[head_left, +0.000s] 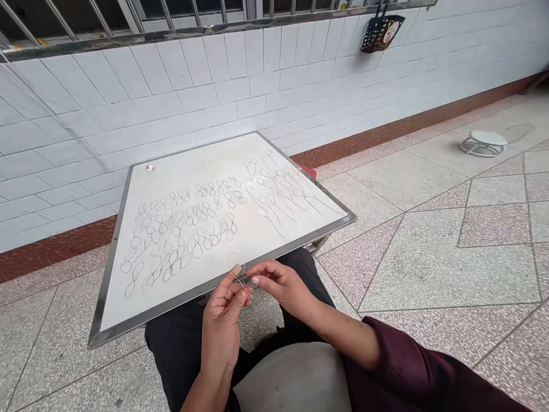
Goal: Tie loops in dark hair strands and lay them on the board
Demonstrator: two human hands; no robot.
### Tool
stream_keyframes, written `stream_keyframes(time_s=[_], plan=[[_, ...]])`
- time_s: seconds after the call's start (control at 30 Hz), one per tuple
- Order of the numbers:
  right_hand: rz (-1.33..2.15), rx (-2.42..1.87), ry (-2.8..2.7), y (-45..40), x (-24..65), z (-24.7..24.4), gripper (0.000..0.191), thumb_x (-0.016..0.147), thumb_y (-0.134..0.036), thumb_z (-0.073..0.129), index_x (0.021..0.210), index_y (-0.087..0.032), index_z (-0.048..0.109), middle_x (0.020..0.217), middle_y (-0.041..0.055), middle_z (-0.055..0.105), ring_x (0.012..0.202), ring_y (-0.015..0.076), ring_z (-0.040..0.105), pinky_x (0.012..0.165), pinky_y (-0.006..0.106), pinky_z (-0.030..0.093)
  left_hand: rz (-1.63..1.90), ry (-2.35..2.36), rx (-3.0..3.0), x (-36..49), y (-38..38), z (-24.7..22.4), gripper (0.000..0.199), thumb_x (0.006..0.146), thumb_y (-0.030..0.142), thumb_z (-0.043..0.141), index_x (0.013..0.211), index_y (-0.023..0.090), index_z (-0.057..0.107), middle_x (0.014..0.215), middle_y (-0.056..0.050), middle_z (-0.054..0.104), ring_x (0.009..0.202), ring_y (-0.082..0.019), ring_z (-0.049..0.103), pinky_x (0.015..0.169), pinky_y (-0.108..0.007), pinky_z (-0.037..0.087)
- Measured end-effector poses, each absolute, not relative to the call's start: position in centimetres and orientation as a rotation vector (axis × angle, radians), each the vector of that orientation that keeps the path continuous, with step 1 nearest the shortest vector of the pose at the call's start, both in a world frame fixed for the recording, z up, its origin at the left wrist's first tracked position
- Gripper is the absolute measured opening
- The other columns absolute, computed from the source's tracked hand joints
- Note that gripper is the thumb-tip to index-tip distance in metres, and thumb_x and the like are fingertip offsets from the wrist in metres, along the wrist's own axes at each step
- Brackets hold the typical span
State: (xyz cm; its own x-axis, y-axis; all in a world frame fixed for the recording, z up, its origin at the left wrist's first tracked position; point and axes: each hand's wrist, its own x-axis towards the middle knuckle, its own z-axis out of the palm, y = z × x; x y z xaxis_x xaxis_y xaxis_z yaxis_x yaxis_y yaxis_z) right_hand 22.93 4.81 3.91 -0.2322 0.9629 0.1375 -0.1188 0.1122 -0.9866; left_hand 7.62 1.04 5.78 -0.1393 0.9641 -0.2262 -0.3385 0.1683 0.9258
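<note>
In the head view both hands work close together just past the near edge of the white table (189, 171). My left hand (223, 320) is closed, pinching a thin cord (240, 279) between thumb and fingers. A tan wrap (236, 269) covers the tip of one of its fingers, and the cord passes beside it. My right hand (285, 286) is closed too, with thumb and index finger pinched by the cord; it seems to grip the strand, though the fingertips hide it partly. Whether the strand is wire or string cannot be made out.
Several looped, figure-eight strands (189, 212) lie in rows across the table. Strands with long tails (283, 194) lie at its right. A small white and red object (150, 169) sits at the far left corner. A low stool (484, 143) stands right; a basket (381, 31) hangs from the window bars.
</note>
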Motion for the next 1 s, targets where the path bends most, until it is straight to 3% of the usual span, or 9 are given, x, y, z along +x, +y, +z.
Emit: stream_keyframes(time_s=[0.13, 0.57, 1.0], plan=[[1.602, -0.804, -1.189, 5.2, 22.8, 4.2, 0.024, 0.084, -0.041, 0.076, 0.099, -0.023, 0.072, 0.09, -0.0004, 0.07, 0.081, 0.0146, 0.064, 0.081, 0.032, 0.052, 1.237, 1.194, 0.824, 7.7, 1.0, 5.8, 0.051, 0.077, 0.034, 0.081, 0.126, 0.026, 0.071, 0.073, 0.002, 0.062, 0.072, -0.013, 0.057, 0.08, -0.029, 0.049], [1.694, -0.735, -1.079, 5.3, 22.4, 4.4, 0.029, 0.079, -0.045, 0.079, 0.086, -0.02, 0.066, 0.074, -0.0041, 0.063, 0.062, 0.0104, 0.058, 0.061, 0.026, 0.051, 1.168, 1.166, 0.824, 7.9, 1.3, 5.4, 0.051, 0.075, 0.033, 0.082, 0.124, 0.024, 0.071, 0.073, 0.001, 0.066, 0.075, -0.016, 0.061, 0.084, -0.032, 0.048], [1.647, -0.818, -1.018, 5.2, 22.0, 4.0, 0.03, 0.077, -0.045, 0.081, 0.081, -0.02, 0.065, 0.08, -0.0022, 0.063, 0.072, 0.0123, 0.059, 0.069, 0.027, 0.05, 1.23, 1.2, 0.779, 7.7, 1.7, 4.7, 0.049, 0.071, 0.032, 0.084, 0.118, 0.025, 0.074, 0.083, -0.001, 0.069, 0.075, -0.015, 0.061, 0.077, -0.03, 0.051]])
